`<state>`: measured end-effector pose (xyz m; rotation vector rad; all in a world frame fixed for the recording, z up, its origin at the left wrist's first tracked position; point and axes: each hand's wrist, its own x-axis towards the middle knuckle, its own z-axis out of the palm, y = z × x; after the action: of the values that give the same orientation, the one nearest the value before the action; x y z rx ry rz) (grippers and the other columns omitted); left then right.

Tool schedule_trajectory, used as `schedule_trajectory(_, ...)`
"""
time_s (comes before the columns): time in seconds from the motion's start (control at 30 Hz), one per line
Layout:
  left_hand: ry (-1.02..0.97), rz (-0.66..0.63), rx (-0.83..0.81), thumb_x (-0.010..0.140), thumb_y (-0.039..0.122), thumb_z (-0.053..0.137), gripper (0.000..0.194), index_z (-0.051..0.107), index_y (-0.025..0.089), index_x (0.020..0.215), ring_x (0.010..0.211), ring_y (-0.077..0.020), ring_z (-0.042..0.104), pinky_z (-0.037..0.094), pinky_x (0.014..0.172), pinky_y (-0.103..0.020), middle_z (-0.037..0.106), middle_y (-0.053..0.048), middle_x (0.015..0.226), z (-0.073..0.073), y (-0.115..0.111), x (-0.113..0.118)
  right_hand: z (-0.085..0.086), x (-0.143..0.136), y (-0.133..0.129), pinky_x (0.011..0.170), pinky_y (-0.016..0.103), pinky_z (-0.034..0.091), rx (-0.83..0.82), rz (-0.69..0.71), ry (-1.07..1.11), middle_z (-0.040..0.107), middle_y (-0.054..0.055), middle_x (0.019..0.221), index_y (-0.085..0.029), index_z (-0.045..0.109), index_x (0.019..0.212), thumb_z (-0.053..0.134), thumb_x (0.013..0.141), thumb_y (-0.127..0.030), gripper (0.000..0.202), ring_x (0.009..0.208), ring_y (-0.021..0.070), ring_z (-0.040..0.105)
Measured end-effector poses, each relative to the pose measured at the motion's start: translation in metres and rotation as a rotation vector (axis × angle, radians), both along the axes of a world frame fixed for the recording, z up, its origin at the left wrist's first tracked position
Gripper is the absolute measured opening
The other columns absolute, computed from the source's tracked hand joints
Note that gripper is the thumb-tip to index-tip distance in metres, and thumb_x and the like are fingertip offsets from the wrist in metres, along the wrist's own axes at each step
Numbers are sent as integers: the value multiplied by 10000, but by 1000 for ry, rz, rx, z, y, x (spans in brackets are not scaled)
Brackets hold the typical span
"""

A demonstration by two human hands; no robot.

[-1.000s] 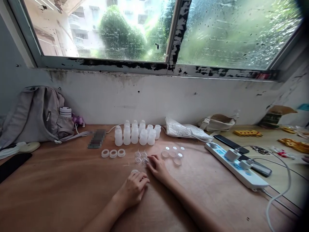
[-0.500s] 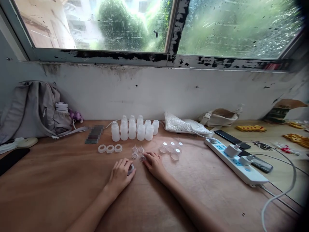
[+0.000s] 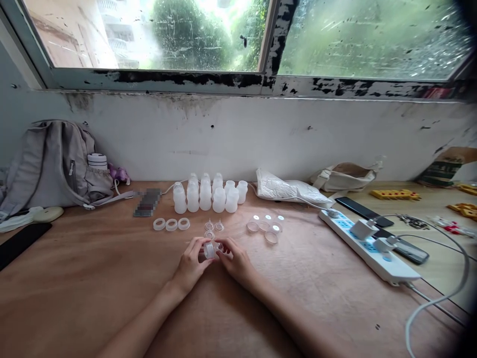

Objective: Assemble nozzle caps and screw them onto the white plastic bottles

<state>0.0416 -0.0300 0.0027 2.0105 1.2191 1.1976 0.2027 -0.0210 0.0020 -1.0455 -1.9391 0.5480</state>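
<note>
Holding a small translucent ring [image 3: 209, 248] between both hands right now, out on the middle of the tabletop [image 3: 93, 278], a bit nearer the front edge than the rest of the parts. The left hand [image 3: 192, 266] is pinching it from one side with thumb and fingertips, and the right hand [image 3: 235, 261] is closing in on it from the other with what looks like a little clear insert. I'm guessing the two pieces are being seated together.

If that's the step, I'd say it's going best with the ring kept level, the insert centred before pressing, and gentle pressure, since these bits look soft and easy to cock sideways. Keeping wrists resting on the wood seems smart too.

Behind the hands, toward the back edge, the small white bottles [image 3: 206, 195] are standing in a cluster, three more loose rings [image 3: 171, 224] are lying in a row, a few clear nipple-like pieces [image 3: 214, 227] are sitting just ahead of the hands, and flat clear caps [image 3: 266, 227] are lying near them.

Hard to make out: fingers are covering most of the held ring, so I can't tell whether anything is already inside it.
</note>
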Motion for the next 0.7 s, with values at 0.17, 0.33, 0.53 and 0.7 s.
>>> schedule_trajectory(0.17, -11, -35, -10, 712, 206, 587, 332, 480, 232, 1024, 961, -161, 514, 477, 827, -335, 477, -25, 1019, 2, -1, -1, 7, -2, -3, 647, 256, 457, -318, 138, 244, 583, 7, 792, -207, 500, 1032, 503, 746, -182, 286, 714, 127, 561)
schedule_trajectory(0.33, 10, -32, 1, 720, 191, 574, 322, 483, 229, 1027, 971, -159, 511, 469, 837, -332, 482, -27, 1023, 3, -1, -2, 11, -2, -1, 667, 279, 463, -478, 182, 414, 601, 6, 766, -194, 517, 982, 578, 712, -251, 282, 713, 137, 575)
schedule_trajectory(0.53, 51, 0, 14, 704, 213, 595, 336, 489, 222, 1022, 956, -156, 521, 462, 829, -307, 506, -26, 1012, 4, -2, -1, 10, -2, -3, 686, 292, 461, -532, 216, 523, 600, 15, 786, -189, 528, 965, 596, 712, -278, 277, 734, 143, 575)
schedule_trajectory(0.7, 108, 7, 52, 699, 256, 612, 351, 485, 216, 1023, 947, -164, 524, 449, 825, -312, 537, -29, 1001, 5, -2, -1, 13, -1, -4, 690, 294, 451, -604, 218, 606, 613, 13, 775, -187, 534, 959, 616, 692, -291, 298, 737, 146, 574)
